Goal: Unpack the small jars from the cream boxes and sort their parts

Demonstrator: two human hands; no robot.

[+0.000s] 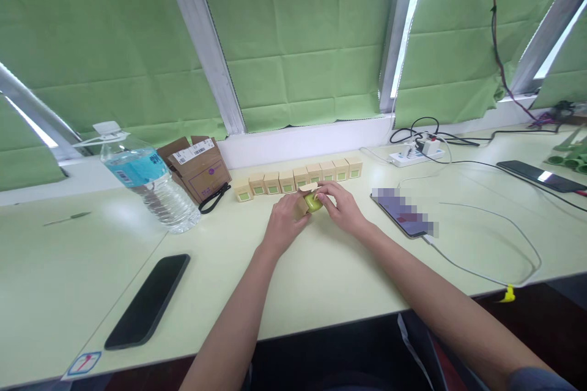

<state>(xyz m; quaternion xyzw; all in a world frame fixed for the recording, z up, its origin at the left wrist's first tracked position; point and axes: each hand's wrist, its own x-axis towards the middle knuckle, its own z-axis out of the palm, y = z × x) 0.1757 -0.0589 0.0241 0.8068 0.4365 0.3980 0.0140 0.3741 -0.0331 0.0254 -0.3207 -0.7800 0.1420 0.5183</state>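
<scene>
Green item (pixel 313 203), in open small box (pixel 309 187), frame centre | water bottle (pixel 149 180), left | carton (pixel 204 178), left of centre | left hand (pixel 285 223): holding small box | box row (pixel 287 182), centre, behind | right hand (pixel 343 209): fingers bent against green item, grip unclear | phone (pixel 398 214), right

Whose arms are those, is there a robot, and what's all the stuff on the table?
No robot here! These are a person's own bare hands, seen by a camera worn on that person's head, looking forward and down. There is only this one picture.

The left hand holds a small tan box with a flap open, and the right hand holds a small green thing at the box.

Behind them on the table stands a row of little boxes. To the left are a water bottle, a brown carton and a black phone. To the right, another phone has a white cable.
</scene>
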